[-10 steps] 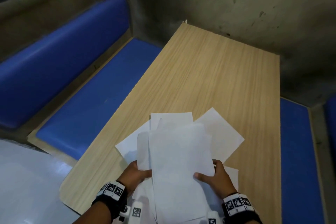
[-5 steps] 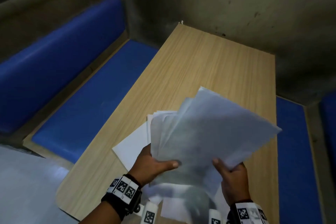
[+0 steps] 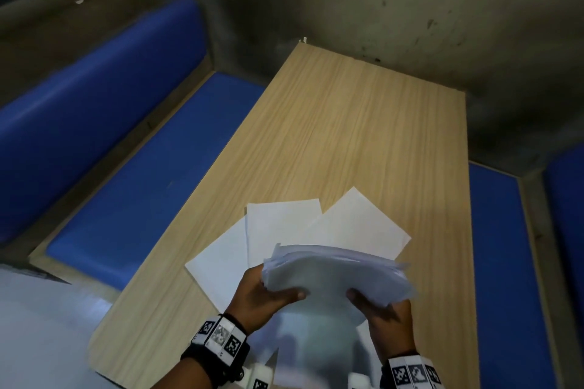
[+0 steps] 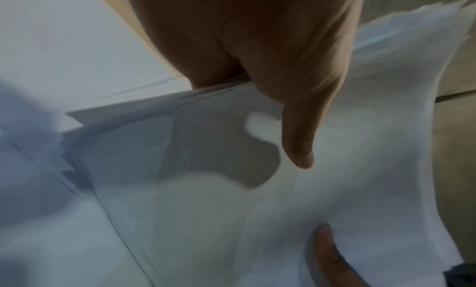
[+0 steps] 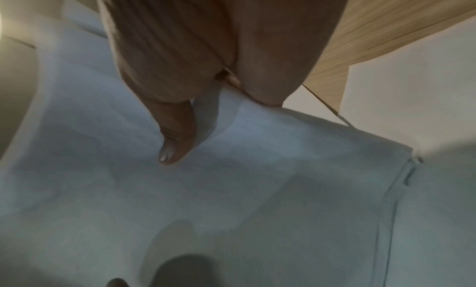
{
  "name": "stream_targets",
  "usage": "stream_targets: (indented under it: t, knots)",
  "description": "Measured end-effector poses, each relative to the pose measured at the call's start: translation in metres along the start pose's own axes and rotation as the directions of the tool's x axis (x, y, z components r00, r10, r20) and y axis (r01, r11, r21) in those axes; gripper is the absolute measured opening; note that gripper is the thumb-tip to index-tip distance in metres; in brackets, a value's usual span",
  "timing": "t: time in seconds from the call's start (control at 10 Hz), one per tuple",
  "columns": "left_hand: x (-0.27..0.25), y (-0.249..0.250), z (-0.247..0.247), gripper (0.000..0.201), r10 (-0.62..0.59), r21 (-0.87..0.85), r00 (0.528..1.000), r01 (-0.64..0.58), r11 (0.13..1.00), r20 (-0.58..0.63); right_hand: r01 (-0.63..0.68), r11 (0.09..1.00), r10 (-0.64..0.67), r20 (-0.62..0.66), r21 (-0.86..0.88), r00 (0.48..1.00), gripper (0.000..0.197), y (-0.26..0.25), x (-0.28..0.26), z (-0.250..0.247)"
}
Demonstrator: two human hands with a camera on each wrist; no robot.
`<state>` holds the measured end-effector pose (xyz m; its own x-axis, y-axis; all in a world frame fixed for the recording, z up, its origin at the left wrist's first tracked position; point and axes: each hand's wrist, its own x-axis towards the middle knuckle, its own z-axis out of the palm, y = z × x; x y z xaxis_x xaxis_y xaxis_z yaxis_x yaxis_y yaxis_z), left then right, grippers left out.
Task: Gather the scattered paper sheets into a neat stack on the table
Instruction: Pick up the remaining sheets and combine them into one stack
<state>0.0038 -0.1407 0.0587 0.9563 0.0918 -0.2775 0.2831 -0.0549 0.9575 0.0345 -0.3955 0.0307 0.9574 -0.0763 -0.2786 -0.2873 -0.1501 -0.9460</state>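
Light wood-grain counter (image 3: 363, 136) carries three loose white paper sheets (image 3: 357, 224), uncovered since the prior frame. The raised white paper bundle (image 3: 335, 275) now sits lower and flatter, grasped by left hand (image 3: 262, 297) and right hand (image 3: 387, 322), thumbs on top.

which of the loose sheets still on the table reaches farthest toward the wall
The right sheet, turned like a diamond. Its corner points farther up the table than the middle sheet and left sheet.
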Motion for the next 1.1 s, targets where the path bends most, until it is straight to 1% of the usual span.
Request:
stream_targets:
  t: [0.1,0.2,0.3,0.4,0.5,0.6,0.7,0.8,0.9,1.0,1.1]
  knots:
    - [0.0,-0.005,0.0,0.052,-0.061,-0.025,0.998,0.061,0.998,0.013,-0.083,0.993,0.085,0.017,-0.085,0.996,0.035,-0.003,-0.004,0.004]
    - [-0.002,-0.013,0.004,0.04,-0.156,0.001,0.988,0.156,0.988,0.017,-0.225,0.963,0.222,-0.039,-0.148,0.974,0.05,0.002,-0.006,0.009]
    - [-0.002,-0.014,0.002,0.014,-0.209,-0.032,0.975,0.207,0.978,-0.071,-0.29,0.82,0.343,0.018,-0.493,0.939,0.044,-0.019,0.001,0.017]
    - [0.0,-0.008,-0.009,0.009,-0.148,-0.024,0.973,0.146,0.989,-0.18,-0.089,0.992,0.095,0.054,-0.092,0.994,0.022,-0.035,0.016,0.017]
    - [0.0,-0.006,-0.031,0.011,-0.187,-0.157,0.935,0.145,0.977,-0.303,-0.174,0.952,0.197,-0.068,0.252,0.978,0.039,-0.036,0.035,0.009]
    - [-0.004,-0.011,-0.06,0.019,-0.211,-0.211,0.886,0.133,0.969,-0.412,-0.436,0.889,0.386,-0.282,-0.142,0.878,0.051,-0.017,0.07,0.009]
    - [-0.015,-0.02,-0.086,0.031,-0.219,-0.202,0.872,0.143,0.969,-0.438,-0.647,0.715,0.514,-0.427,-0.267,0.744,0.092,0.003,0.091,0.015]
    - [-0.029,-0.024,-0.1,0.023,-0.228,-0.191,0.867,0.157,0.969,-0.443,-0.702,0.627,0.528,-0.477,-0.338,0.702,0.099,0.011,0.097,0.028]
    - [-0.041,-0.029,-0.105,0.026,-0.245,-0.19,0.865,0.178,0.966,-0.438,-0.678,0.601,0.5,-0.463,-0.422,0.732,0.092,0.017,0.096,0.037]
    - [-0.047,-0.032,-0.105,0.027,-0.268,-0.213,0.863,0.191,0.958,-0.428,-0.695,0.608,0.536,-0.446,-0.385,0.716,0.086,0.032,0.102,0.036]
    - [-0.049,-0.034,-0.103,0.033,-0.298,-0.242,0.843,0.207,0.948,-0.447,-0.579,0.678,0.474,-0.334,-0.452,0.815,0.039,0.026,0.094,0.03]
